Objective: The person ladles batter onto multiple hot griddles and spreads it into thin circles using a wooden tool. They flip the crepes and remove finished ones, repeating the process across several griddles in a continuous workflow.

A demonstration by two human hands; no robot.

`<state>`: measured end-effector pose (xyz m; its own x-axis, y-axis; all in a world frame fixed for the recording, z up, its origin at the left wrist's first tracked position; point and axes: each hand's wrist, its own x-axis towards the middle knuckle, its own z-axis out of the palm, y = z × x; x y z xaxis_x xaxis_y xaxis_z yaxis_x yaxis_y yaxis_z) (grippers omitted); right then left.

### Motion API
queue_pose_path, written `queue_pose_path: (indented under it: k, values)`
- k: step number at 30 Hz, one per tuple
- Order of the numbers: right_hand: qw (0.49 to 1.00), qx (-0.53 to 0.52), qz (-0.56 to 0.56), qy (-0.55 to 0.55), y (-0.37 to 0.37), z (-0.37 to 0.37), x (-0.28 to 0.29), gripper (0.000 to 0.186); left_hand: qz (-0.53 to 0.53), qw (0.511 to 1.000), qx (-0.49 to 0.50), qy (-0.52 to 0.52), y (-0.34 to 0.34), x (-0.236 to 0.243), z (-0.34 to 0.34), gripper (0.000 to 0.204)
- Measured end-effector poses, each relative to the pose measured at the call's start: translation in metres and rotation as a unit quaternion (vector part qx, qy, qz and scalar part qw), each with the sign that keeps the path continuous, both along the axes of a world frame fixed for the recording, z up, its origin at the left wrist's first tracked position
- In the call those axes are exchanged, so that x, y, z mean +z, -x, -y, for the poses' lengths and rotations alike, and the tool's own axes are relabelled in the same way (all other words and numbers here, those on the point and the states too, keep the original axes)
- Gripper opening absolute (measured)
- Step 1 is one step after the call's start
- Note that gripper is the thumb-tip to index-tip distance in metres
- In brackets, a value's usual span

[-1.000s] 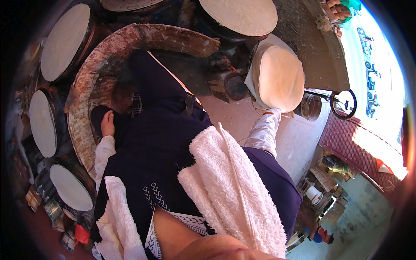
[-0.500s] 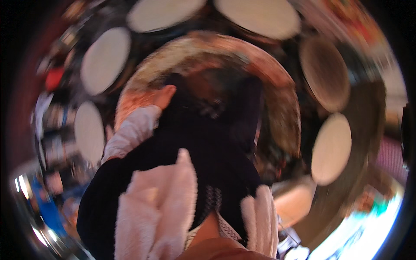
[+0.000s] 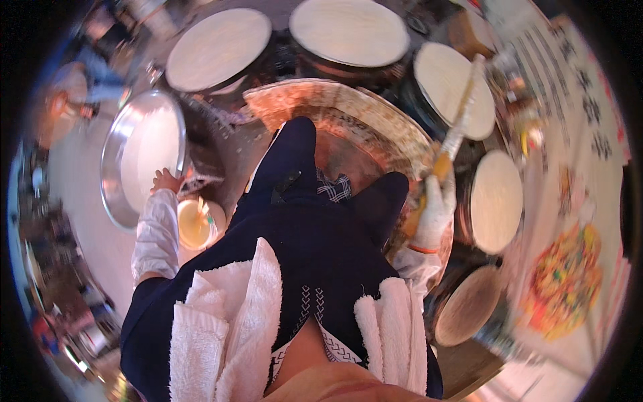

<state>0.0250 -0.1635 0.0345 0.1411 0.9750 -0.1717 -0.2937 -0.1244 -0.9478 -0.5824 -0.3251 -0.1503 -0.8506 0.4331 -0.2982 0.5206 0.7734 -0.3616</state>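
Observation:
My bare left hand (image 3: 166, 179) reaches out at the left, fingers spread at the near rim of a wide metal basin (image 3: 112, 201). White, smooth contents fill much of the basin; whether my fingers touch its rim I cannot tell. At the right, my right hand (image 3: 437, 208) wears a white glove and is closed round a long wooden-handled tool (image 3: 461, 124). That tool slants up and away; its far part is whitish, and its tip lies over a round white-topped pan. Beside my left forearm stands a small tub (image 3: 195, 224) with yellowish contents.
Several round white-topped pans (image 3: 349, 32) stand in an arc ahead and to my right. A brown-topped round pan (image 3: 469, 305) is at the lower right. Before my knees curves a mottled reddish ledge (image 3: 335, 100). A printed banner (image 3: 576, 201) lies along the right.
My view has turned, bringing in the basin and tub. My left hand has gone from beside my thigh to the basin's rim. My right hand with the tool now shows.

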Motion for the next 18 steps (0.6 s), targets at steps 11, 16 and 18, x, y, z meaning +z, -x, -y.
queue_pose_path:
  k: [11, 16, 18]
  values:
    - [0.939, 0.33, 0.076, 0.06, 0.126, -0.008, -0.026, 0.016, 0.0, 0.968, 0.23, -0.104, 0.081, -0.087, 0.178, 0.064]
    - [0.873, 0.471, 0.106, 0.074, 0.193, -0.009, -0.03, 0.015, 0.079, 0.915, 0.345, -0.194, 0.072, -0.065, 0.184, 0.058]
    - [0.829, 0.544, 0.117, 0.053, 0.221, -0.008, -0.03, 0.017, 0.131, 0.89, 0.324, -0.292, 0.084, -0.062, 0.235, 0.055]
